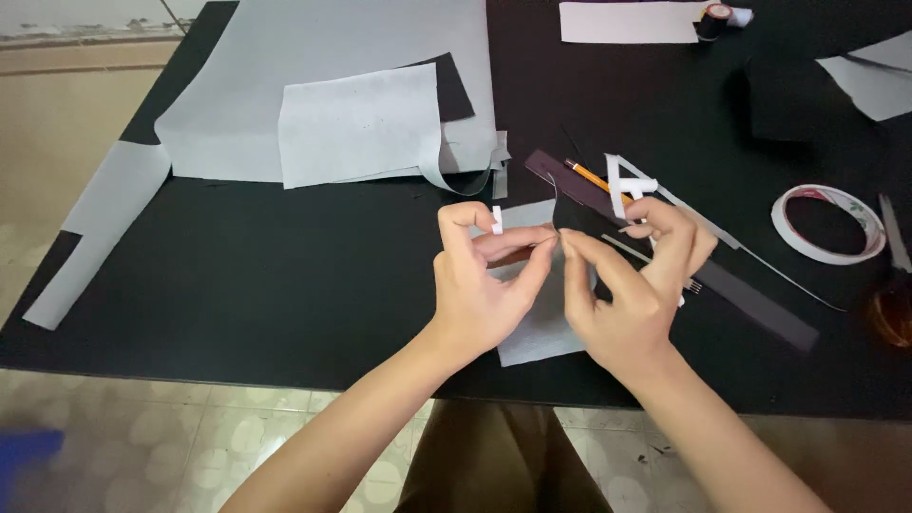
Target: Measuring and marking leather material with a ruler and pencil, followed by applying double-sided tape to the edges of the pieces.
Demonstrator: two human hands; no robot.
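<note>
This looks like a small sewing or craft workshop, maybe inside a home. A low table (285, 285) with a black surface carries cut sheets of grey fabric (323, 85) and smaller grey pieces (356, 123). There is a roll of double-sided tape (828, 224), a pencil (589, 175), a dark ruler-like strip (722, 280) and a spool of thread (714, 19). Under the table is a tiled floor (190, 437), like in an ordinary room.

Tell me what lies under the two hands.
A small grey sheet lies flat on the black table beneath the left hand and right hand. Its middle is covered by the hands, so anything there stays unseen.
</note>
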